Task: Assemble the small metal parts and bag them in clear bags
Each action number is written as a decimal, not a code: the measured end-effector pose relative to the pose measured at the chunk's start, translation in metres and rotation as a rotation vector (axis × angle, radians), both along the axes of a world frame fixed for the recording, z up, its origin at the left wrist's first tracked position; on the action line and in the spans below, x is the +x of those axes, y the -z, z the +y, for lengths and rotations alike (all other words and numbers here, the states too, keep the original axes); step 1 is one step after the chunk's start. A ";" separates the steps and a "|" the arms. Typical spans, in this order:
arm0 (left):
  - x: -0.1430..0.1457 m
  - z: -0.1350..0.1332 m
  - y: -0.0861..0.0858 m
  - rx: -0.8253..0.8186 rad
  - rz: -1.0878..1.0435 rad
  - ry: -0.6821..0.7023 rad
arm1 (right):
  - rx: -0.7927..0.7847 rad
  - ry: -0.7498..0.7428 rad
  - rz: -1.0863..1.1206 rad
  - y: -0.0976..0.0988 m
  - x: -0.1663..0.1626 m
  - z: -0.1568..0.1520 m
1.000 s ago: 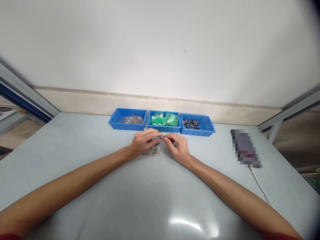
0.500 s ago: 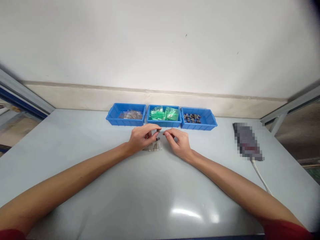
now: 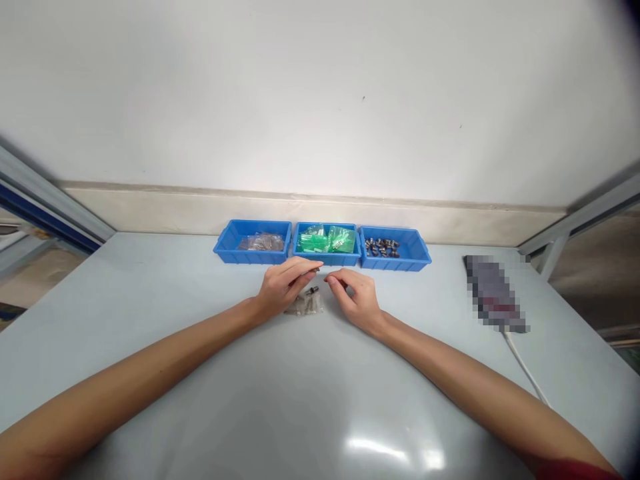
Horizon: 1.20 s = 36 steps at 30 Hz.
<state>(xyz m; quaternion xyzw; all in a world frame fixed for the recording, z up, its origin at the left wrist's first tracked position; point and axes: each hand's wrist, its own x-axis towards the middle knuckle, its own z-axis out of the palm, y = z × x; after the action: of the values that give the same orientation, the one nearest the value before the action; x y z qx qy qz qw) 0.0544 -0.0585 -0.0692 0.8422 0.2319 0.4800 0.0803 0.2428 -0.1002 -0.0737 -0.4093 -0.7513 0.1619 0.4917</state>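
My left hand point(image 3: 283, 288) rests on the pale table point(image 3: 300, 400), index finger stretched forward, lower fingers curled round a small dark metal part point(image 3: 313, 291). Just below it lies a small clear bag point(image 3: 304, 306) with several metal parts inside. My right hand point(image 3: 356, 298) is a short gap to the right, thumb and forefinger pinched together; what they hold, if anything, is too small to make out. Both hands sit just in front of the blue bins.
Three blue bins stand in a row by the wall: the left bin point(image 3: 230, 245) holds clear bags, the middle bin point(image 3: 326, 257) green bags, the right bin point(image 3: 415, 253) small dark metal parts. A blurred dark object point(image 3: 493, 293) with a white cable point(image 3: 525, 373) lies at the right.
My two hands were pinching one small part together a second ago; they have drawn apart, the part staying at my left hand and lower, near the bag.
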 end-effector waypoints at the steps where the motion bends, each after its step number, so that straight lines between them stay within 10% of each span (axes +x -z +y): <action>1: -0.001 0.000 0.001 -0.012 0.004 -0.013 | -0.004 0.004 0.003 0.000 0.000 0.000; 36: 0.002 0.000 0.001 0.008 0.008 0.014 | -0.014 0.022 0.077 0.007 -0.002 0.001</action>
<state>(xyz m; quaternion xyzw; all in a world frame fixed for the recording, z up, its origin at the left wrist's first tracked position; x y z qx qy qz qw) 0.0559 -0.0587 -0.0698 0.8459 0.2246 0.4771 0.0794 0.2410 -0.0996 -0.0808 -0.4146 -0.7259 0.1776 0.5193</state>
